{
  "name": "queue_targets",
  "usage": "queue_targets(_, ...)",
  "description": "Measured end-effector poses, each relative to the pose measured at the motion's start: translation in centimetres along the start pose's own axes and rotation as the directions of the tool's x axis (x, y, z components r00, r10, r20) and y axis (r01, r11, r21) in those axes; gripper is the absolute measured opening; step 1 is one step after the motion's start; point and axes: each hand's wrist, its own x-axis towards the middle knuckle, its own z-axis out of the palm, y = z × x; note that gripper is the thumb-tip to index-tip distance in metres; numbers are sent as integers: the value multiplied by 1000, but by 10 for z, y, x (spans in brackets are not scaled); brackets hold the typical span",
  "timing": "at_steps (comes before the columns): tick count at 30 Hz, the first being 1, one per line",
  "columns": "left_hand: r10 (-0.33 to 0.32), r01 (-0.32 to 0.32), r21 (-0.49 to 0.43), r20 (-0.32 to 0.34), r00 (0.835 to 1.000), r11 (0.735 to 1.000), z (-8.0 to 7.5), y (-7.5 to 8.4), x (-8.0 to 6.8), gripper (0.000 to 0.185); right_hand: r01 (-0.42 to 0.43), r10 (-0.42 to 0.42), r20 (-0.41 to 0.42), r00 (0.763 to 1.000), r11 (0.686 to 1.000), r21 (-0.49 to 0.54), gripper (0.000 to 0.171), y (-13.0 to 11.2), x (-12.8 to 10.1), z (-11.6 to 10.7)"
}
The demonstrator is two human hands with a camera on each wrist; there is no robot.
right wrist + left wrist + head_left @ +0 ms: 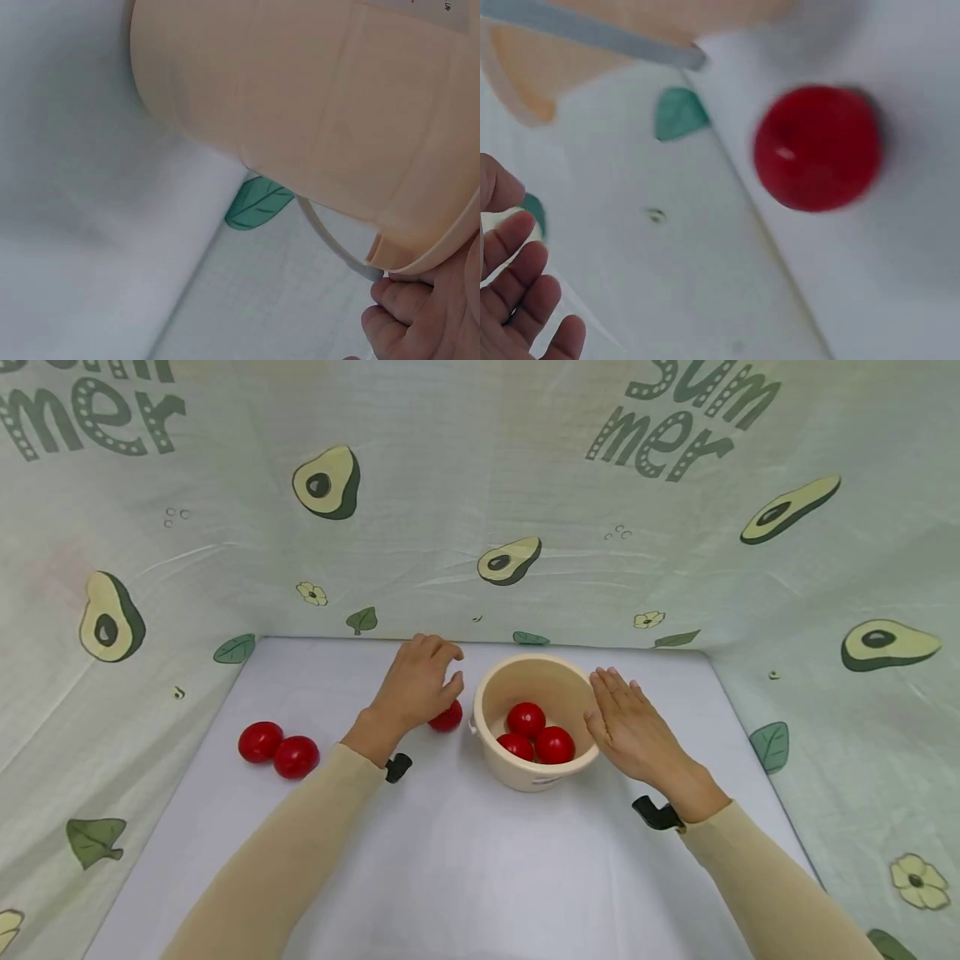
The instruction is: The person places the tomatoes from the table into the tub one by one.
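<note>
My left hand [416, 683] hovers over a glossy red, tomato-like ball [447, 718] on the table. Its fingers are loosely bent and hold nothing; the left wrist view shows a gap between those fingers and the ball [817, 150]. A cream bucket [504, 767] stands just right of that ball, with 3 similar red balls [526, 719] inside. At the bucket's right rim is my right hand [637, 727], fingers extended. In the right wrist view its fingertips lie right by the rim and the end of the pale handle [337, 247].
Two more red balls [296, 757] sit side by side at the left of the white table [465, 877]. A cloth [420, 568] printed with avocados and leaves hangs behind the table and along its sides.
</note>
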Motion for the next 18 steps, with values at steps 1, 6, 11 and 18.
queue_targets(1, -17, 17, 2, 4, 1000, 1000, 3, -7, -3, 34, 1, -1, -2, 1000, 1000, 2, 67, 0, 0, 0)
queue_targets(6, -110, 108, 23, 156, 982, 994, 24, -30, -16, 57, -4, 4, -3, 1000, 1000, 12, 67, 1, 0, 2)
queue_targets(11, -169, 154, 77, 288, 943, 985, 48, -40, -26, 82, -12, 12, 6, 1000, 1000, 16, 68, 1, 2, 3)
queue_targets(18, -202, 164, 141, 323, 925, 976, 69, -48, -33, 81, -18, 18, 6, 1000, 1000, 22, 67, 0, 2, 3)
